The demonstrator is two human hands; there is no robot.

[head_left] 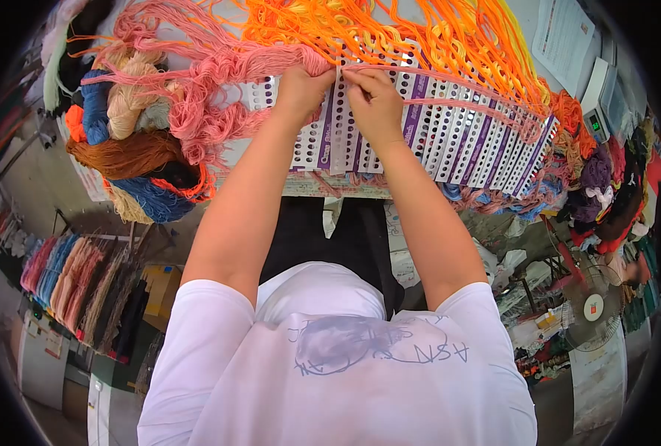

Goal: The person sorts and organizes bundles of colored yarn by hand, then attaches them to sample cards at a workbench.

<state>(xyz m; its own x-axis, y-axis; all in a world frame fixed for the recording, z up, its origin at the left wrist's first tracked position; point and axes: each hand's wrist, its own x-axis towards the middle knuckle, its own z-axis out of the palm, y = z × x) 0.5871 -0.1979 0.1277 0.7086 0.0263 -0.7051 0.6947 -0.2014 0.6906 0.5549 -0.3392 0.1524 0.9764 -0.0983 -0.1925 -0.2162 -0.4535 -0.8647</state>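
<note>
My left hand [297, 95] is closed around a bundle of pink embroidery thread [260, 63] near the top of a row of punched cards. My right hand [376, 106], just to its right, has its thumb and fingers pinched on pink strands. From there, pink strands [468, 83] stretch rightward across the cards. The white and purple thread cards [449, 137] overlap in a long row, each with a line of round holes. Both hands are over the left part of this row. Loose pink thread also lies left of my left hand, partly covering the cards.
Orange and yellow threads [449, 37] spread behind the cards. Several coloured skeins [126, 97] sit at the table's left end. At the right are a digital scale [598, 97], a printed sheet [563, 33] and more yarn. A fan [592, 306] stands lower right; hanging skeins [78, 279] lower left.
</note>
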